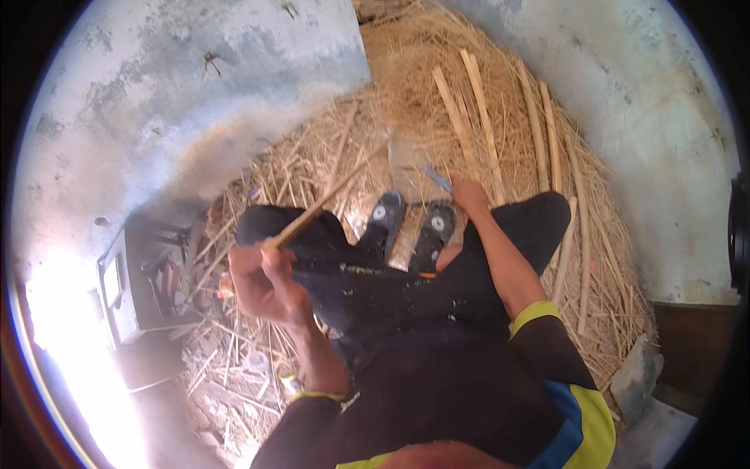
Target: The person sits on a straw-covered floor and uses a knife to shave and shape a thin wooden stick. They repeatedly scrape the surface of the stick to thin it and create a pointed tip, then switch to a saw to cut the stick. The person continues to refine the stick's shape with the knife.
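My left hand (262, 281) grips a long thin bamboo strip (332, 195) that slants up and to the right, toward a flat block (406, 160) lying on the straw. My right hand (467, 195) is out past my right knee and holds a small blade (437, 178) with a bluish handle, close to the strip's far end. I sit with knees bent in black trousers, and my two dark sandals (410, 223) rest on the straw between my hands.
Several split bamboo canes (484, 109) lie on a heap of straw (406, 78) ahead and to the right. Rough concrete walls (195, 86) curve around the heap. A dark metal box (133, 289) stands at the left, and a stone (637, 371) at the lower right.
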